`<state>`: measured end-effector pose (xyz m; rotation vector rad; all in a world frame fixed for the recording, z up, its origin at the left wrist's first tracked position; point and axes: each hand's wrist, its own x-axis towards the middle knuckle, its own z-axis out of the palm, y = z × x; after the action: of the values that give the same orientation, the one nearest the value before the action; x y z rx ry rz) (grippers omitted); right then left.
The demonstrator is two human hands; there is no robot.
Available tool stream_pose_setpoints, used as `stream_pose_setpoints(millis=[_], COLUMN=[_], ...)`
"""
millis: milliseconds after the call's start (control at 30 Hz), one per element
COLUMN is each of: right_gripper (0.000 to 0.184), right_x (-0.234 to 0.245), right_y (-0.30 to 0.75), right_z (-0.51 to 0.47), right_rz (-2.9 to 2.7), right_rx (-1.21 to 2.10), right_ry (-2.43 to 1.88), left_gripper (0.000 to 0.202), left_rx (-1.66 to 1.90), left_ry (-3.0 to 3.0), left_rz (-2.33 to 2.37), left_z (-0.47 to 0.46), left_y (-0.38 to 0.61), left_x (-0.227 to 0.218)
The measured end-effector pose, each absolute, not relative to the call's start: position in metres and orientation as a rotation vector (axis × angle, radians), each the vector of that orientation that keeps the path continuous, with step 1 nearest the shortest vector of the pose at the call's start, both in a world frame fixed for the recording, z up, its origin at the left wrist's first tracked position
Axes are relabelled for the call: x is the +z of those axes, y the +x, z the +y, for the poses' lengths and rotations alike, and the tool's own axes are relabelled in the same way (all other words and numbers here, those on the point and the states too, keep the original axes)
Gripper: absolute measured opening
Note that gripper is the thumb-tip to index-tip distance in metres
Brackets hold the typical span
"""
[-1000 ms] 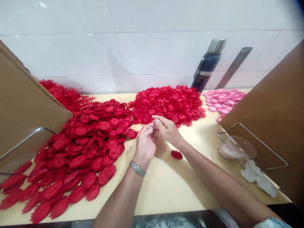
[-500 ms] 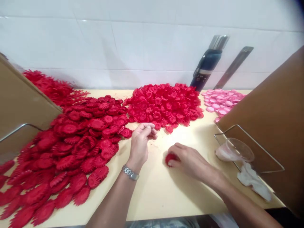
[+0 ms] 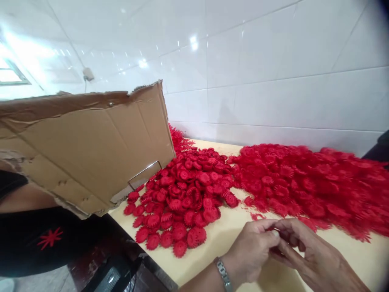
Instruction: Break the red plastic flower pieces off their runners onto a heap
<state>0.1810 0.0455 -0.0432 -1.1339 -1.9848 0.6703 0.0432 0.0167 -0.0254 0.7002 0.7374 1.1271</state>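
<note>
My left hand [image 3: 251, 248], with a metal watch strap [image 3: 223, 273] at its wrist, meets my right hand [image 3: 317, 256] low over the table, right of centre. The fingers of both hands are closed and their tips touch. A trace of red shows between them, but most of what they hold is hidden. Just behind the hands spreads a wide heap of red notched flower pieces [image 3: 285, 174], its right part blurred. To the left lies a pile of red round pieces with toothed edges [image 3: 182, 202].
A torn cardboard panel [image 3: 91, 150] stands on the left, a bent wire [image 3: 145, 172] at its foot. Spiky red pieces [image 3: 179, 140] lie behind it. Beyond the table's left edge, a person's dark clothing [image 3: 21, 243] carries a red star-shaped piece [image 3: 50, 238]. A tiled wall [image 3: 273, 89] backs the table.
The view has swung left; the pink pieces and plastic cup are out of sight. My right hand, earlier on a red round piece at the table, has come up against my left hand.
</note>
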Motion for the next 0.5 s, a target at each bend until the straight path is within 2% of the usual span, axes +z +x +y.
stream_pose_setpoints(millis=[133,300,500], right_gripper=[0.028,0.023,0.020], right_x=[-0.039,-0.029,-0.027], right_y=[0.182,0.183,0.177], right_z=[0.049,0.048,0.050], right_rz=[-2.074,-2.058,-2.065], right_rx=[0.770,0.813,0.885], right_ry=[-1.182,-1.240,-1.195], left_gripper=[0.036,0.022,0.021], left_rx=[1.191,1.226,1.158], left_ry=[0.498,0.586,0.681], left_rz=[0.801,0.863,0.967], left_z=[0.015,0.013,0.013], left_y=[0.026,0.017,0.017], left_x=[-0.033,-0.032,-0.034])
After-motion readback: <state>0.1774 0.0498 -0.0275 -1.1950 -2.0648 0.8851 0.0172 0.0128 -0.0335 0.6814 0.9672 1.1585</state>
